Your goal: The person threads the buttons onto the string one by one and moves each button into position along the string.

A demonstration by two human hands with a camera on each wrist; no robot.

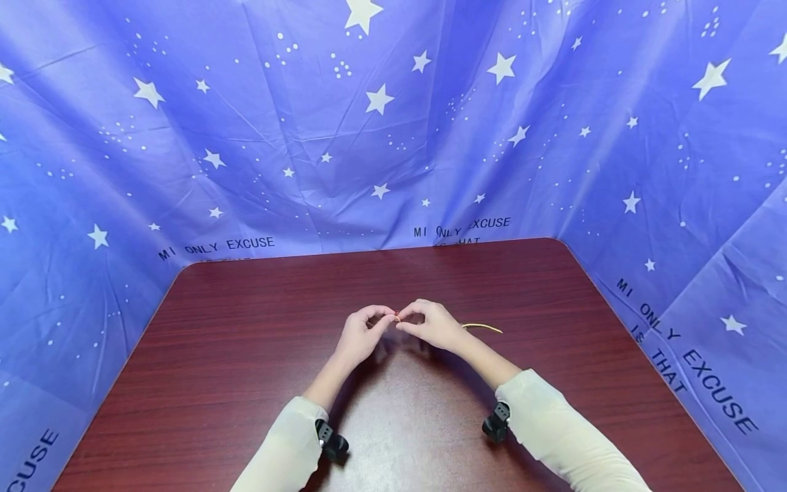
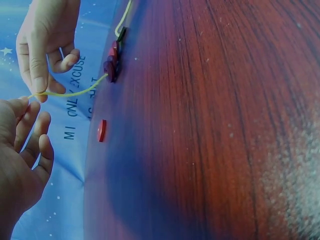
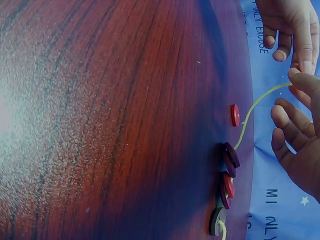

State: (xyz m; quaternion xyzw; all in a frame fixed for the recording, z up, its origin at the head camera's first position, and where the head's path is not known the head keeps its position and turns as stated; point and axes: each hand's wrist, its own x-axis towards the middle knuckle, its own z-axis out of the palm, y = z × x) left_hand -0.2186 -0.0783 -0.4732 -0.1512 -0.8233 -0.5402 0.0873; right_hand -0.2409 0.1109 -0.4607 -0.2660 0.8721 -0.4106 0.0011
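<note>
In the head view my left hand [image 1: 359, 338] and right hand [image 1: 433, 326] meet fingertip to fingertip above the table. My right thumb and forefinger pinch a thin yellow cord [image 2: 75, 93] close to its end. My left fingers pinch a small red piece, seemingly a button [image 1: 396, 313], mostly hidden by the fingertips; whether the cord passes through it I cannot tell. Several dark purple buttons [image 3: 230, 159], a red one [image 3: 229, 185] and a dark grey-green one [image 3: 218, 221] are strung along the cord and lie on the table. A loose red button [image 3: 235, 115] stands apart from the string.
The dark red wood-grain table [image 1: 246, 383] has rounded far corners. Behind and beside it hangs a blue cloth [image 1: 307, 102] with white stars and lettering. Black wrist cameras [image 1: 332, 441] sit at both sleeve cuffs. The cord's other end lies beyond my right wrist.
</note>
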